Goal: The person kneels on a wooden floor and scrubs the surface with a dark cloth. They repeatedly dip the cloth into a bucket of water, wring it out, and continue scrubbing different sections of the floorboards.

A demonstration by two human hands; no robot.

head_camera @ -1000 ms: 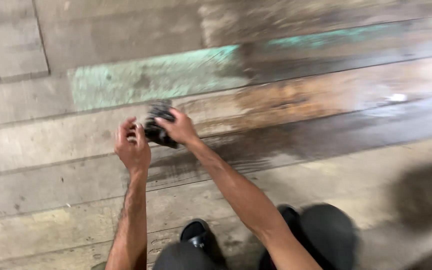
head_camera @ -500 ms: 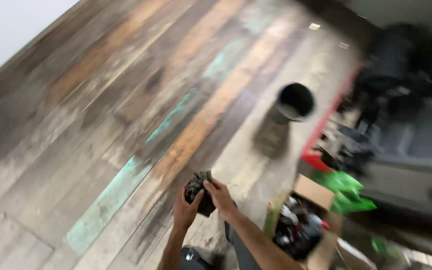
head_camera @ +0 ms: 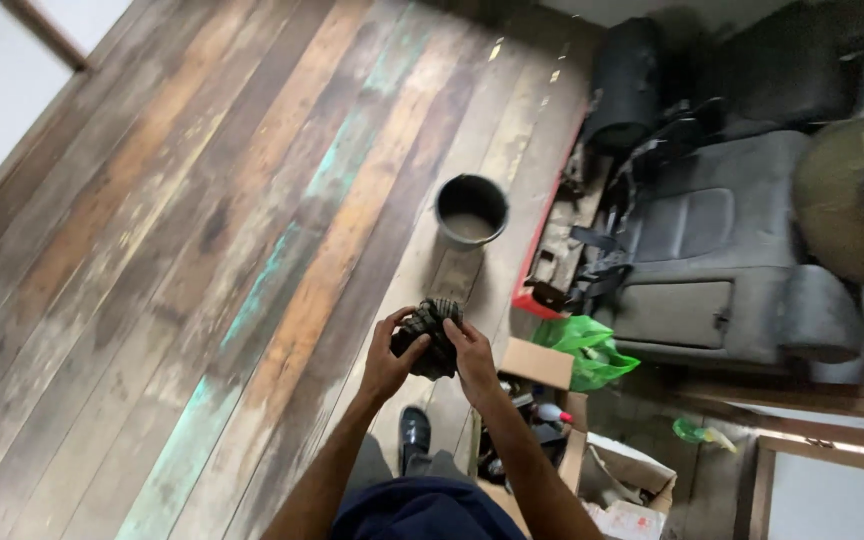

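Note:
A dark, crumpled rag point(head_camera: 429, 326) is held up in front of me by both hands. My left hand point(head_camera: 385, 362) grips its left side from below. My right hand point(head_camera: 473, 355) grips its right side, thumb on top. The rag hangs above a worn plank floor point(head_camera: 202, 220) with patches of brown, orange and teal paint. Below my hands I see my dark shoe point(head_camera: 413, 433) and my dark-clothed lap.
A black bucket point(head_camera: 471, 210) stands on the floor ahead. An open cardboard box point(head_camera: 542, 400) of bottles and clutter sits to my right, beside a green plastic bag point(head_camera: 584, 345). A grey car seat point(head_camera: 717, 260) and dark bags lie at the right.
The view has swung up and round from a close look at the planks to the whole room. Both hands have kept hold of the rag throughout.

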